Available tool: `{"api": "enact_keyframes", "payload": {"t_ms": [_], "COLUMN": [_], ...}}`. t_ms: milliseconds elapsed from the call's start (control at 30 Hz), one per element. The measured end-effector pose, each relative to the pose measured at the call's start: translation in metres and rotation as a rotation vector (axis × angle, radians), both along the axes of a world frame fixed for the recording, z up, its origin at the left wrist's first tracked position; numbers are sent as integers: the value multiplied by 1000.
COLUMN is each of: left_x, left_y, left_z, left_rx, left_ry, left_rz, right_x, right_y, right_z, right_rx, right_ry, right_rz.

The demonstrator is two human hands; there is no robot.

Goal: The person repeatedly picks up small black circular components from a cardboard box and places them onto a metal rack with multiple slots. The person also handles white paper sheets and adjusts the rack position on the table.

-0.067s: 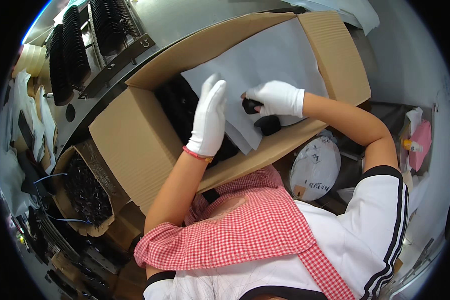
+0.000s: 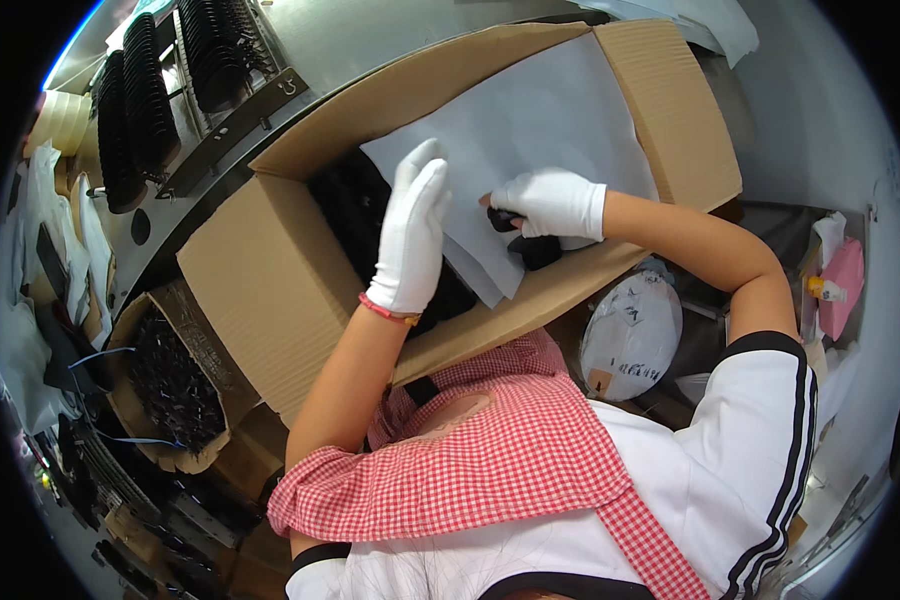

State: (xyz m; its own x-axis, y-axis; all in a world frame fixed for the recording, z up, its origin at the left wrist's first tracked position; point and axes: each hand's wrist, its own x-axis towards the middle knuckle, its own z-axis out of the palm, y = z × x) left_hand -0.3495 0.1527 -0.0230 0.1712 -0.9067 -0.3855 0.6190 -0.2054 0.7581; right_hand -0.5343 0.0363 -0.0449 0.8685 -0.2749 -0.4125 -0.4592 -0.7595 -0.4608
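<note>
An open cardboard box (image 2: 270,285) lies in front of me, with a white sheet (image 2: 530,110) spread inside over dark contents. My left hand (image 2: 410,235), in a white glove, is raised over the left part of the box. Its fingers are stretched out and it holds nothing. Black pieces (image 2: 352,205) show in the box beneath it. Over the sheet, my gloved right hand (image 2: 550,203) is closed, bare fingertips pinching a small black rounded piece (image 2: 503,219), whose exact kind I cannot make out. Just below that hand, another black piece (image 2: 541,253) rests on the sheet by the box's near wall.
Rows of black discs (image 2: 140,100) stand on a metal rack at the far left. A smaller carton (image 2: 225,400) with many dark parts sits at left. Right of the box are a round wrapped bundle (image 2: 630,335) and a pink bag (image 2: 843,285). A metal surface (image 2: 370,35) lies beyond.
My left hand has shifted slightly up and to the left. My right hand has turned a little, so less of the black piece in its fingers shows.
</note>
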Motion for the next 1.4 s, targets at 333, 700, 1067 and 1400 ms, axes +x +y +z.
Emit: {"api": "enact_keyframes", "payload": {"t_ms": [333, 700, 1067, 1400], "left_x": [36, 103, 265, 291], "left_y": [10, 41, 53, 28], "left_z": [15, 27, -15, -19], "left_rx": [-96, -218, 116, -3], "left_ry": [-127, -327, -1299, -1025], "left_rz": [-35, 233, 692, 388], "right_x": [-8, -28, 129, 378], "right_y": [34, 36, 19, -7], "right_z": [-33, -56, 68, 73], "right_rx": [-219, -282, -23, 557], "right_ry": [172, -164, -377, -743], "right_rz": [250, 237, 195, -595]}}
